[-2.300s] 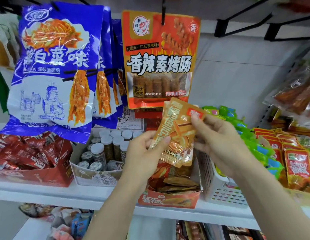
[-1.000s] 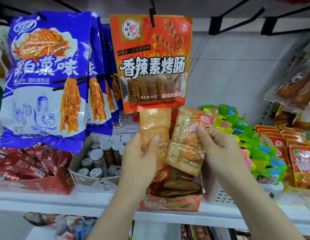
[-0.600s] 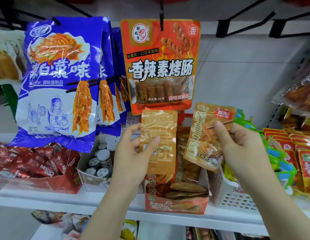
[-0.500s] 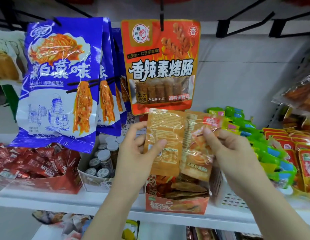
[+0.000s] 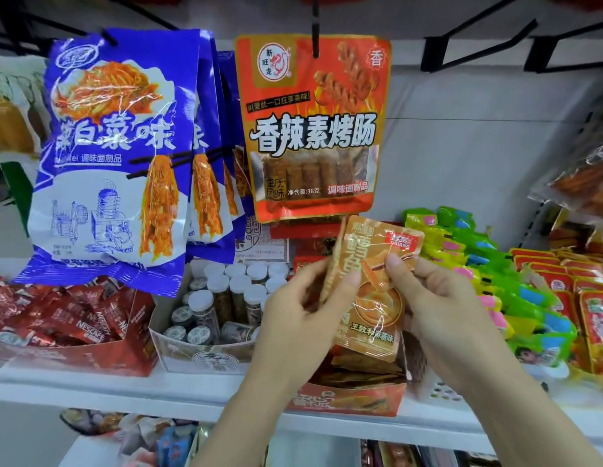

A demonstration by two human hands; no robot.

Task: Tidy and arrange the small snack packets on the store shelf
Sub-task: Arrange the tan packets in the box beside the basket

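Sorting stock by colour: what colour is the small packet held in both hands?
Orange-tan packet, small red logo at top; head view.

- Shop: white shelf [image 5: 91, 389] stocked w/ snack display boxes [image 5: 347, 399].
- Bagged snacks [image 5: 313, 129] hung on pegs [image 5: 315, 28] above.
- Many identical packets [image 5: 489, 264] lined up in rows.

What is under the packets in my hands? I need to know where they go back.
Below the orange packets, an open orange box sits on the shelf, holding more flat packets lying down. The hands and packets cover most of it, so how full it is stays hidden.
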